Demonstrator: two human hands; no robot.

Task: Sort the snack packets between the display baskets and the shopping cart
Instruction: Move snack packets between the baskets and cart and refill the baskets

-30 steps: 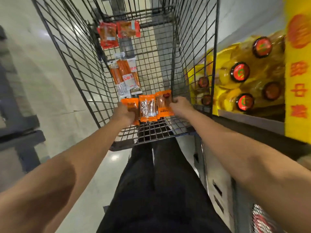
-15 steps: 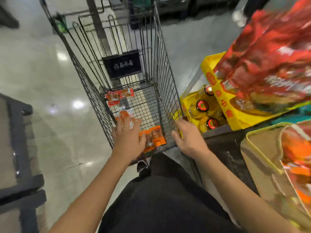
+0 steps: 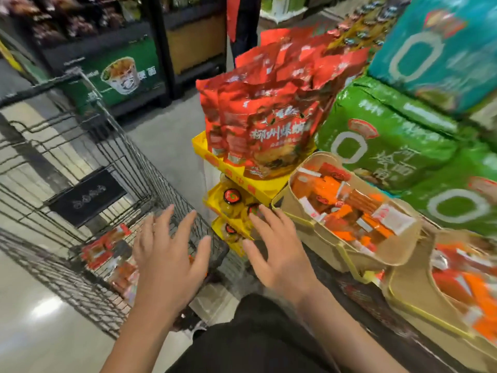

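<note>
Both hands, left and right, spread empty over blurred orange-red snack packets in the cart.

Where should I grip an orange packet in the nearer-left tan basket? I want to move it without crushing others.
Pinch a raised short end of an orange packet from above with the right hand; the tan basket has walls blocking side approaches, and the packets lie flat, piled.

Tall red pouches stand in a yellow tray, above yellow-packed bottles with red caps. Big green sacks (print blurred) sit beside them, under a teal sack.
</note>
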